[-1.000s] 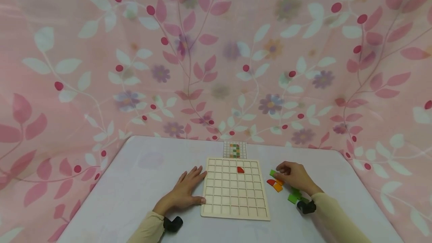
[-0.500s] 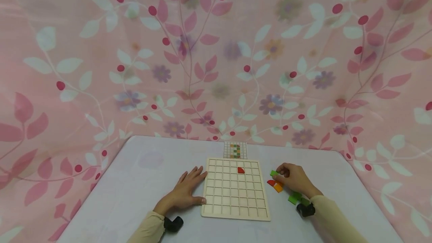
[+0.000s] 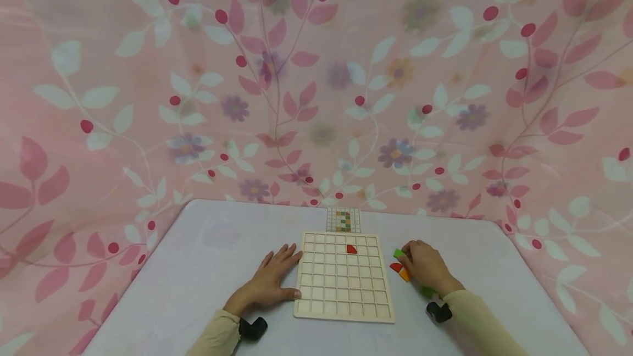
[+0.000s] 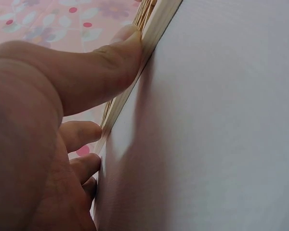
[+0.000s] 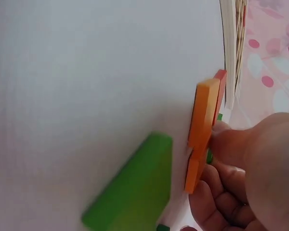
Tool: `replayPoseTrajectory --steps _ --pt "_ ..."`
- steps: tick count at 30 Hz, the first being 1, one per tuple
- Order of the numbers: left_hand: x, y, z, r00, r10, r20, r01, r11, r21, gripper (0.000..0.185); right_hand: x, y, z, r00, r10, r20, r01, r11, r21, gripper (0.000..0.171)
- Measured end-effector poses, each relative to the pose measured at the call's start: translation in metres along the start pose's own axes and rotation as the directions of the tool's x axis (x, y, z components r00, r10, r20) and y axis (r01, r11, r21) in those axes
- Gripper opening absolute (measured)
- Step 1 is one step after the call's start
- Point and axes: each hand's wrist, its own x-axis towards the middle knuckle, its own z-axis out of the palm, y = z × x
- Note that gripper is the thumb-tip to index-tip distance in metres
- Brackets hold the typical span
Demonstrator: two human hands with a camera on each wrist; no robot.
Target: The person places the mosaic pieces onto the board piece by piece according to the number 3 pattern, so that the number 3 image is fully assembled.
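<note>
My left hand (image 3: 273,277) rests flat at the left edge of the pale wooden grid board (image 3: 316,306), thumb and fingertips against its side. In the left wrist view the thumb lies on the board's rim (image 4: 151,45). A red quarter-round tile (image 3: 351,249) sits in one cell of the board. To the right of the board, my right hand (image 3: 427,265) has curled fingers, and thumb and forefinger pinch the edge of a green tile (image 3: 398,253). Orange tiles (image 5: 202,115) and another red tile (image 3: 395,267) lie beside the thumb; the hand partly hides the pile.
A small card with a coloured grid pattern (image 3: 343,220) lies behind the board. More green tiles (image 5: 135,187) are on the white table (image 3: 222,246) under the right wrist. A flowered pink cloth (image 3: 316,98) hangs at the table's far edge.
My right hand has shifted slightly left and closer over the tiles, its fingertips now at the green one. The left hand stays at the board's edge.
</note>
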Motion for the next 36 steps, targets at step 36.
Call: replayPoseTrajectory --steps 36 --pt "0.001 -0.005 0.002 1.000 -0.012 0.011 0.012 1.000 0.006 0.093 0.037 -0.070 0.015 0.999 -0.035 0.020 0.029 0.969 0.244 0.018"
